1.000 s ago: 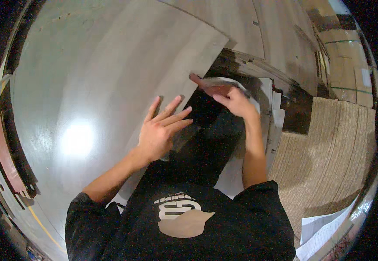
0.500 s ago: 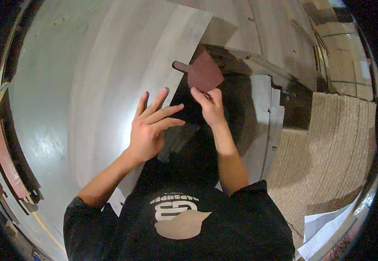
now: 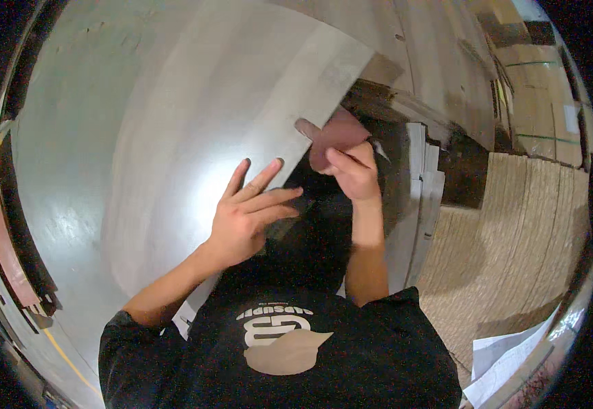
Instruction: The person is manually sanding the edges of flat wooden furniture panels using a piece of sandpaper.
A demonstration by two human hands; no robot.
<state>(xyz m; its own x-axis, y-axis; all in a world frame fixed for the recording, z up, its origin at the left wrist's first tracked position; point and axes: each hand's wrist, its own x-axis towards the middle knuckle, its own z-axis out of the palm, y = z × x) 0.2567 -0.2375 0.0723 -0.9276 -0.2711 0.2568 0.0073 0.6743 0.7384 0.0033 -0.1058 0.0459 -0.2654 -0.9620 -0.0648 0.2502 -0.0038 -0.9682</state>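
Observation:
A large grey wood-grain board (image 3: 242, 88) spreads across the left and middle, its right edge running slantwise between my hands. My left hand (image 3: 248, 218) lies at that edge with its fingers spread, fingertips over the board and the lower fingers reaching past it. With thumb and fingers my right hand (image 3: 356, 170) grips a reddish-brown sheet that looks like sandpaper (image 3: 343, 133). The sheet is bent, and a narrow tab-like part juts left over the board's edge. I cannot tell whether that part is sheet or finger. Some fingers are hidden behind the sheet.
Stacked grey boards (image 3: 416, 204) stand right of my right forearm. Further right is a stack of brown corrugated-looking material (image 3: 514, 218), with white papers (image 3: 508, 361) at its near end. Strapped cardboard packs (image 3: 538, 95) sit at far right. Reddish panels (image 3: 13, 238) line the left rim.
My right hand and the sheet have moved right and nearer, and the sheet has tilted and bent. The board's corner has shifted right and nearer; my left hand has moved slightly the same way.

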